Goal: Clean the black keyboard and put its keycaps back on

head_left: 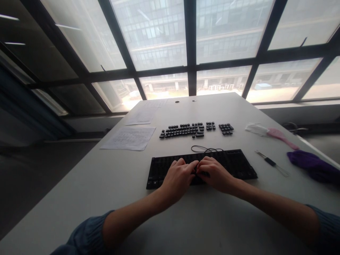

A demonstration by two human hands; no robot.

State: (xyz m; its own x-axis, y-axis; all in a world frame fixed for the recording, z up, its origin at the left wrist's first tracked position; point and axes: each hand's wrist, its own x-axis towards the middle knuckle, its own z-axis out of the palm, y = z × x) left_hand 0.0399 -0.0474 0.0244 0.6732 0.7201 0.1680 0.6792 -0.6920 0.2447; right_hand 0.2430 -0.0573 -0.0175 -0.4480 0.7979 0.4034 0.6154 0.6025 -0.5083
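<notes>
Two sleeves (89, 230); left hand (178, 177) and right hand (217, 174) meet at one keyboard (239, 163); I cannot tell either grip's state.

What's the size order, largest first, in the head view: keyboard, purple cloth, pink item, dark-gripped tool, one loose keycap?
1. Keyboard, even partly covered by the hands
2. Purple cloth
3. Pink item and dark-gripped tool: similar length, tool nearer; unsure, not ranked
4. Loose keycap

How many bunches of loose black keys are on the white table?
3, all beyond the keyboard: a wide bunch on the left, a small bunch in the middle, and another bunch on the right.
</notes>
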